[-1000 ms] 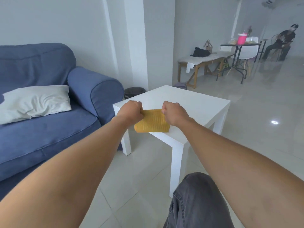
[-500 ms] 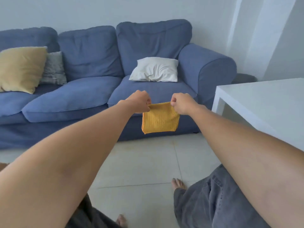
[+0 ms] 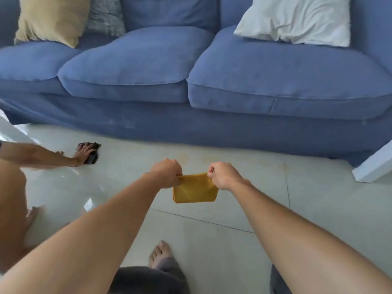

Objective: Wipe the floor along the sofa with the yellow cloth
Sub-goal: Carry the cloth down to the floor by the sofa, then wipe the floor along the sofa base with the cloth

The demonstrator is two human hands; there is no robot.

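Observation:
A folded yellow cloth [image 3: 196, 190] hangs in the air above the pale tiled floor [image 3: 212, 240]. My left hand [image 3: 167, 172] pinches its upper left corner and my right hand [image 3: 223, 175] pinches its upper right corner. The blue sofa [image 3: 191, 115] runs across the top of the view, its base meeting the floor a short way beyond the cloth. A faint yellowish stain [image 3: 191, 158] marks the tiles just in front of the sofa.
Another person's hand [image 3: 84, 152] presses a dark cloth [image 3: 93, 153] on the floor at the left, near the sofa. A white table corner [image 3: 375, 166] juts in at the right. Cushions lie on the sofa: yellow [image 3: 51, 18], grey [image 3: 106, 15], white [image 3: 297, 20]. My bare foot [image 3: 159, 253] is below.
My view has swung from the white table to the sofa and tilted down to the floor. Both hands carried the cloth off the table and lowered it toward the tiles. Another person's hand came into view.

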